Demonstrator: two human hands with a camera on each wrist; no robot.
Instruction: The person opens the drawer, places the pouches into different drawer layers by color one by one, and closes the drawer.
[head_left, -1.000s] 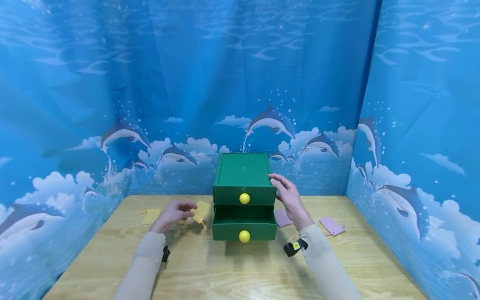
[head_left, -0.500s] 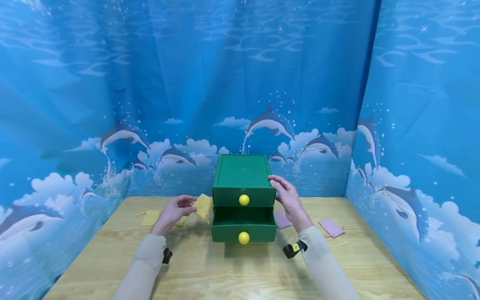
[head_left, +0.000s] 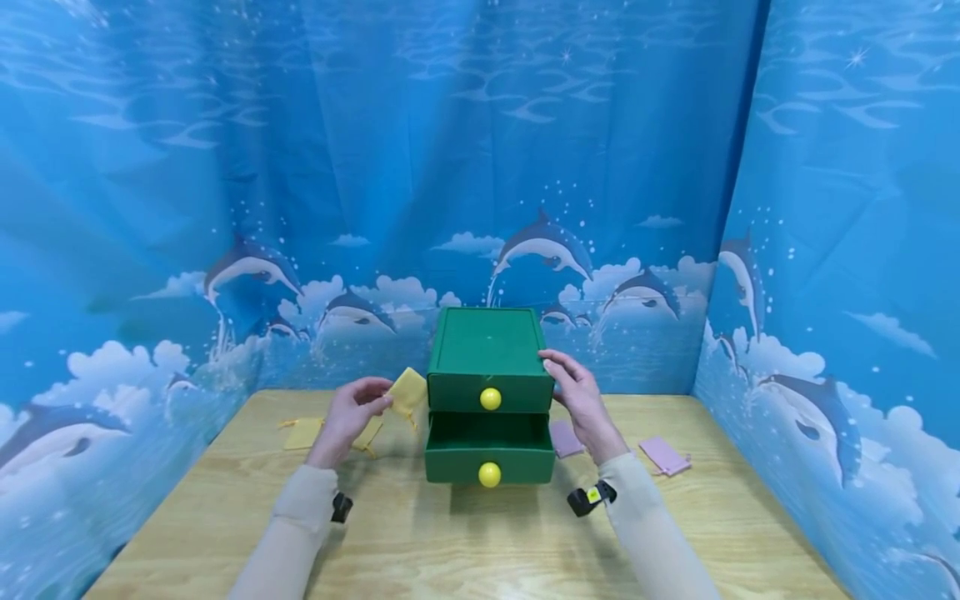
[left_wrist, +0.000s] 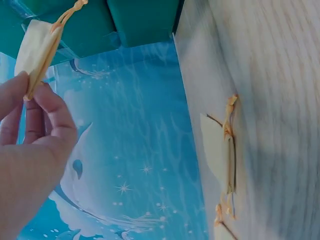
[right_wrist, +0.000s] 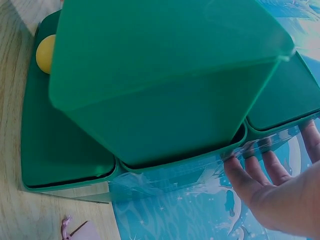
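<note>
My left hand (head_left: 351, 417) pinches a small yellow drawstring pouch (head_left: 408, 390) between thumb and fingers, raised off the table beside the cabinet. In the left wrist view the pouch (left_wrist: 37, 50) is seen edge-on, its cord (left_wrist: 67, 15) pointing up. A green cabinet (head_left: 489, 340) stands in the middle. Its top drawer (head_left: 453, 393) is closed, and the drawer below (head_left: 453, 467) is pulled out, with a yellow knob (head_left: 490, 475). My right hand (head_left: 581, 404) rests its extended fingers (right_wrist: 245, 180) against the cabinet's right side. In the right wrist view a lowest drawer (right_wrist: 65, 145) appears closed.
Two more yellow pouches (head_left: 302, 433) (head_left: 369, 433) lie on the wooden table (head_left: 375, 533) by my left hand, partly hidden by it. Two lilac pouches (head_left: 566, 437) (head_left: 665, 456) lie right of the cabinet. Behind hangs a blue dolphin-print curtain (head_left: 390, 167).
My left hand has lifted the yellow pouch from near the table to about the height of the top drawer. The right hand and the cabinet have stayed in place.
</note>
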